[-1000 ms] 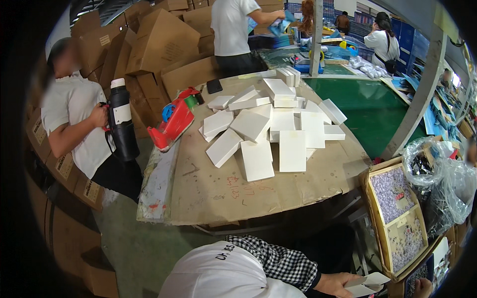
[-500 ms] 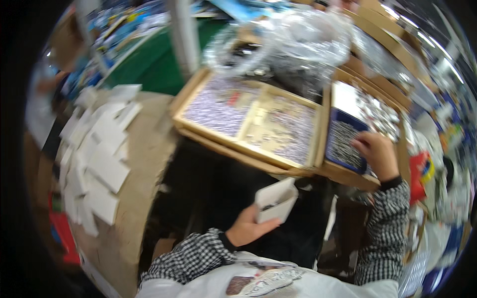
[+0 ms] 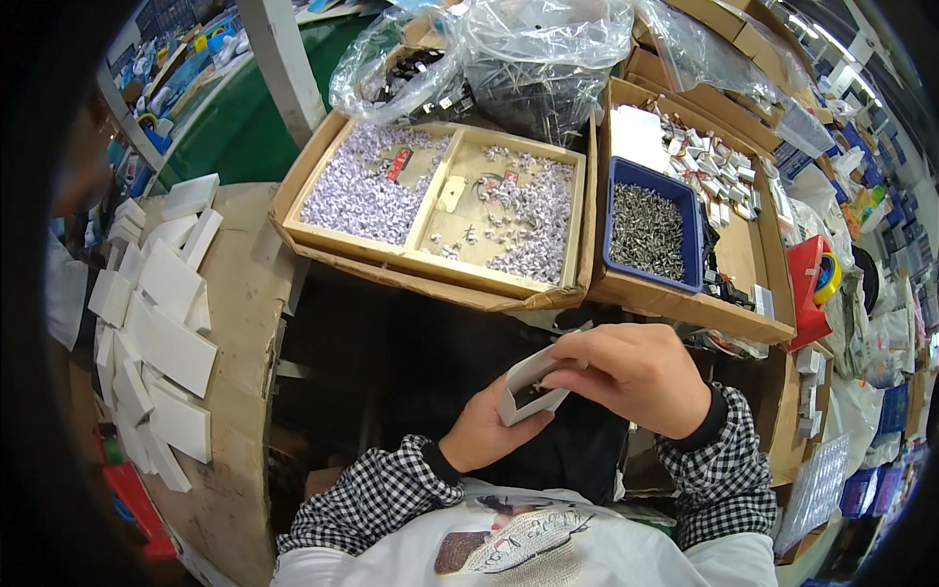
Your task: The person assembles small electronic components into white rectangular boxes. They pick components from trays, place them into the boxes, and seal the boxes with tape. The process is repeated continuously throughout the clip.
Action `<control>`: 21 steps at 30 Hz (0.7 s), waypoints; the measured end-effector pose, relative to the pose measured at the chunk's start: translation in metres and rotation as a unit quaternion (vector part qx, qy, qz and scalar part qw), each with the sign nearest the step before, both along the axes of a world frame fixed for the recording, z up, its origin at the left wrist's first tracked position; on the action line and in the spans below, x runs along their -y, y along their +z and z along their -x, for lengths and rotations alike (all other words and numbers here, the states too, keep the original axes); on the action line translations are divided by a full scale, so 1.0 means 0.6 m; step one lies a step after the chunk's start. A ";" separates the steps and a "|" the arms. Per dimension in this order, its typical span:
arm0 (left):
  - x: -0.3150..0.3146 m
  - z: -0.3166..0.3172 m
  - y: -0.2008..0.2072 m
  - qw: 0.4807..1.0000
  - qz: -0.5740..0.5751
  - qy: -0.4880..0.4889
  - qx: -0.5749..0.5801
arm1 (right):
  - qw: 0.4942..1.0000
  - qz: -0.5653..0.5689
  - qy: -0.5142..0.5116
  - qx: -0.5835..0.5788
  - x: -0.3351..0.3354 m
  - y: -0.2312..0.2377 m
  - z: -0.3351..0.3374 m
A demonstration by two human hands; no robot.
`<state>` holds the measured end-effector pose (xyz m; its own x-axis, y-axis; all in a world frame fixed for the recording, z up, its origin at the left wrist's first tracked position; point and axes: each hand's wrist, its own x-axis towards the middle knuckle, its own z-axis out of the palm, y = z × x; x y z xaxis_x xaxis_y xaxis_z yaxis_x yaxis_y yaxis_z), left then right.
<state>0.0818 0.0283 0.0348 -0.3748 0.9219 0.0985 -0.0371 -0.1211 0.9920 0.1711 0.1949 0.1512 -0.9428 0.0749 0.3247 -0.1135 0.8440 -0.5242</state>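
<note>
My left hand (image 3: 481, 430) grips a small white open-topped box (image 3: 515, 403) in front of my body, thumb along its near side. Something small and dark lies inside the box; its kind is too small to tell. My right hand (image 3: 641, 377) is at the box's mouth, with thumb and fingers pinched together over the opening. Whatever those fingertips hold is hidden. Beyond the right hand stands a blue tray (image 3: 693, 235) full of small silvery metal pieces that look like screws.
A two-part wooden tray (image 3: 423, 256) of small pale purple-white pieces sits beyond my hands. A cardboard box (image 3: 729, 318) holds the blue tray and white parts with wires. White boxes (image 3: 171, 342) lie piled at left. A red tape dispenser (image 3: 804, 293) stands at right.
My right hand has come from the blue tray toward me and left, to the white box. The left hand still holds the box. The whole view has shifted.
</note>
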 end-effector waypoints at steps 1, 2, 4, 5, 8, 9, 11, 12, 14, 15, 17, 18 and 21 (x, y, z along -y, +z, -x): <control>0.002 -0.002 0.000 0.999 0.012 -0.015 0.037 | 1.000 0.004 -0.015 0.000 -0.002 -0.005 -0.007; 0.004 -0.003 0.000 0.997 0.016 -0.026 0.069 | 0.998 0.012 -0.053 -0.026 -0.004 -0.011 -0.016; 0.010 -0.002 -0.003 0.991 0.020 -0.044 0.123 | 0.989 0.029 -0.140 -0.042 -0.004 -0.029 -0.037; 0.013 -0.001 -0.005 0.988 0.020 -0.051 0.146 | 0.983 0.082 -0.156 -0.051 0.001 -0.047 -0.043; 0.015 0.004 -0.010 0.987 0.028 -0.074 0.138 | 0.952 0.282 -0.118 -0.027 0.029 -0.106 -0.068; 0.014 0.005 -0.012 0.987 0.024 -0.085 0.133 | 0.933 0.339 -0.117 -0.040 0.043 -0.125 -0.079; 0.011 0.002 -0.015 0.990 0.026 -0.087 0.107 | 0.908 0.387 -0.144 -0.075 0.062 -0.162 -0.091; 0.009 0.000 -0.017 0.993 0.023 -0.082 0.076 | 0.898 0.401 -0.148 -0.100 0.068 -0.174 -0.098; 0.003 -0.002 -0.020 0.998 0.015 -0.066 0.005 | 0.877 0.435 -0.163 -0.124 0.076 -0.190 -0.111; 0.002 -0.007 -0.021 0.999 -0.020 -0.033 0.000 | 0.855 0.470 -0.170 -0.138 0.079 -0.195 -0.115; 0.000 -0.019 -0.023 0.995 -0.090 0.046 -0.020 | 0.830 0.493 -0.145 -0.217 0.084 -0.201 -0.117; -0.002 -0.023 -0.024 0.987 -0.141 0.078 -0.019 | 0.811 0.509 -0.133 -0.256 0.086 -0.204 -0.117; 0.001 -0.012 -0.028 0.950 -0.148 0.067 -0.267 | 0.822 0.479 -0.161 -0.263 0.088 -0.208 -0.117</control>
<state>0.0891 0.0278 0.0178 -0.3113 0.7712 0.5552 0.4975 -0.3656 0.7867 0.2413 0.1423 0.0263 -0.5727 0.7516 0.3272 -0.3885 0.1026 -0.9157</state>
